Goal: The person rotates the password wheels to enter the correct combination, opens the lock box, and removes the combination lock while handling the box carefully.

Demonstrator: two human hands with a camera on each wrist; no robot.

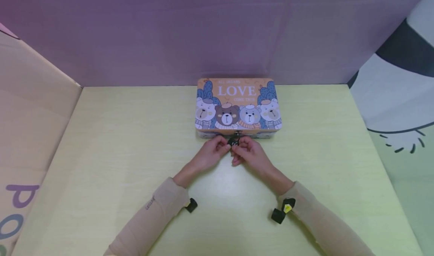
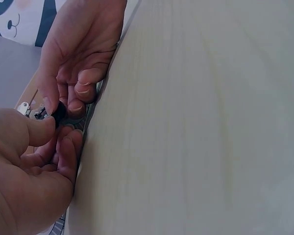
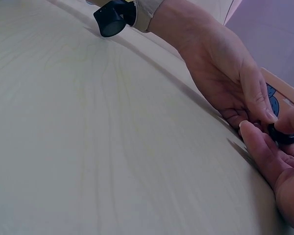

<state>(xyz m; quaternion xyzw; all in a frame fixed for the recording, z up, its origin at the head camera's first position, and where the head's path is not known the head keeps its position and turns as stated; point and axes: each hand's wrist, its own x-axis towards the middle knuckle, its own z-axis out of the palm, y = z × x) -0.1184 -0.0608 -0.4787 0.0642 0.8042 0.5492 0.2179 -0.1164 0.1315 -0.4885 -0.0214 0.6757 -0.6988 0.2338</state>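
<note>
Far left of the tin box (image 1: 238, 109), we see a pale wall panel (image 1: 30, 109) with coloured letters. Front-left of the tin, a beige left sleeve (image 1: 149, 214) leads to the left hand (image 1: 209, 155), which is just before the tin's front; its thumb and bent fingers pinch a small round black piece (image 1: 233, 141) from one side. That piece, marked in white, is in front of the tin's middle, by the metal latch (image 1: 238, 133); we cannot tell whether the two are joined. The tin itself stands closed on the pale table (image 1: 135, 135), its lid showing bears, cacti and the word LOVE, with a purple backdrop (image 1: 169, 34) behind it. Right of the latch, in front of the tin, we find the right hand (image 1: 252, 155), thumb and bent fingers pinching the piece's other side. Front-right of the tin, a small black device (image 1: 278, 215) is worn at the cuff of the beige right sleeve (image 1: 325, 220); far right of the tin is a patterned panel (image 1: 400, 98).
</note>
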